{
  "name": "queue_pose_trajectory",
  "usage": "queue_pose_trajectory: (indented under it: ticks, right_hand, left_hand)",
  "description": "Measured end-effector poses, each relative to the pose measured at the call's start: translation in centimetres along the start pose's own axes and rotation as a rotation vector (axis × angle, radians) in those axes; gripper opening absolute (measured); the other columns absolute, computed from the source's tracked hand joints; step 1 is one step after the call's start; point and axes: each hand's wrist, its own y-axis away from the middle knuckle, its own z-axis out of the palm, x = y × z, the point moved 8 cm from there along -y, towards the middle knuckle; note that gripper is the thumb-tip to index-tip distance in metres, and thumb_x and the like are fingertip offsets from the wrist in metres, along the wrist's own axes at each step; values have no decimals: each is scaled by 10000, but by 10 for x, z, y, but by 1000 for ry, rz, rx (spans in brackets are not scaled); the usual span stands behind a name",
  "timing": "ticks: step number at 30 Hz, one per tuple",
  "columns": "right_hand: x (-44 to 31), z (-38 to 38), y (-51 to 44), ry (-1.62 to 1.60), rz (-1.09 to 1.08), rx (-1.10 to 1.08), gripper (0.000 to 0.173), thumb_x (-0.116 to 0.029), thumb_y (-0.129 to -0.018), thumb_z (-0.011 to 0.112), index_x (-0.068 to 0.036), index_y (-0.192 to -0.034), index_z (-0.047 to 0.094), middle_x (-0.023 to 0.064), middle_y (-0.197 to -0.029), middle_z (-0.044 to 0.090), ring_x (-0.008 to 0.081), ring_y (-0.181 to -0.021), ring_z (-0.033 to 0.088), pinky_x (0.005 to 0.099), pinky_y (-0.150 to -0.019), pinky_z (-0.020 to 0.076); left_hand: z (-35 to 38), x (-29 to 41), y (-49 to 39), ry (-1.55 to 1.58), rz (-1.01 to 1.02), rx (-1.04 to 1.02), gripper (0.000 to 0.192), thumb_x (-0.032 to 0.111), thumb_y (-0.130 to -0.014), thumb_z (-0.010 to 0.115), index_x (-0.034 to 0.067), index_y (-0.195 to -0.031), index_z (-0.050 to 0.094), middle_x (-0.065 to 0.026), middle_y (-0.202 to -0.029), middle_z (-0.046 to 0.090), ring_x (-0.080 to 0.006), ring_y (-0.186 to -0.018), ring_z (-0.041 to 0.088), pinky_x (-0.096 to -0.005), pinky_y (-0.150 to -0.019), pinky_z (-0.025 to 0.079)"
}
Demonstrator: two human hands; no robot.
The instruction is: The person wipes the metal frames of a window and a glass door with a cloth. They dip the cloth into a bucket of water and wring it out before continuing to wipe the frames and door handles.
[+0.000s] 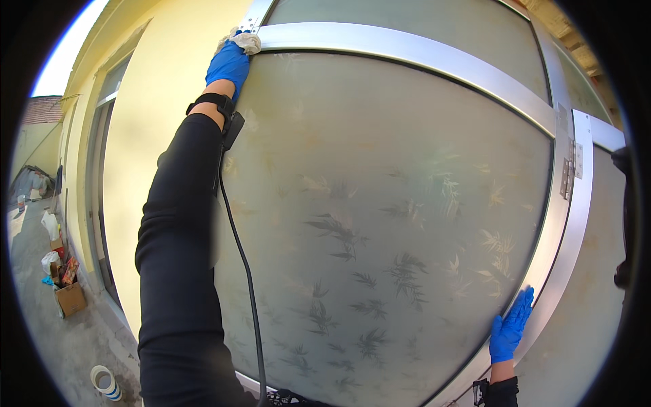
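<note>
My left hand [228, 63], in a blue glove, reaches up and presses a pale crumpled cloth [246, 43] against the upper left corner of an aluminium frame [402, 47]. The fingers are partly hidden by the cloth. Lower right, my right hand [510, 325], also blue-gloved, lies against the frame's right upright, fingers extended and holding nothing. Between the hands is a frosted glass pane [386, 152] with a leaf pattern. A black cable hangs from a device strapped at my left wrist.
A metal hinge [568, 170] joins the upright to another framed panel at right. The yellow wall [163, 91] stands at left. On the concrete ground are a bucket [106, 382] and a cardboard box [70, 299] filled with odds and ends.
</note>
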Motion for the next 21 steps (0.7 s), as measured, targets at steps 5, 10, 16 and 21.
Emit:
queue_pose_trajectory:
  ticks: [5,10,16,21]
  right_hand:
    - [-3,-2,0,-34,-5,21,830,-9,-795,530,-51,-1531,148,151,-1597,150,332,-1478,121,477,-1190,104]
    - [-4,4,0,-49,-15,65,768,-72,-843,483,-55,-1534,150,129,-1601,154,301,-1485,106,448,-1194,76]
    - [-4,8,1,-85,-66,107,650,-221,-964,446,-36,-1526,179,138,-1597,164,320,-1480,114,443,-1191,78]
    - [-8,12,4,-21,-154,137,645,-356,-1018,383,-18,-1522,166,156,-1592,162,335,-1472,131,453,-1186,104]
  left_hand:
    - [16,-18,-2,-315,-157,-310,431,340,-962,409,101,-1292,549,-188,-1340,543,-374,-1220,525,-419,-1018,429]
    - [-25,-30,91,-153,-172,-441,331,193,-962,431,74,-1241,566,-225,-1219,604,-403,-1124,575,-415,-941,466]
    - [-116,-34,297,-67,-140,-410,391,115,-999,443,118,-1387,487,-114,-1344,571,-269,-1198,575,-325,-1014,439]
    - [-184,-70,503,419,-766,-420,453,71,-1014,424,12,-1457,350,-93,-1481,414,-202,-1330,429,-303,-1129,312]
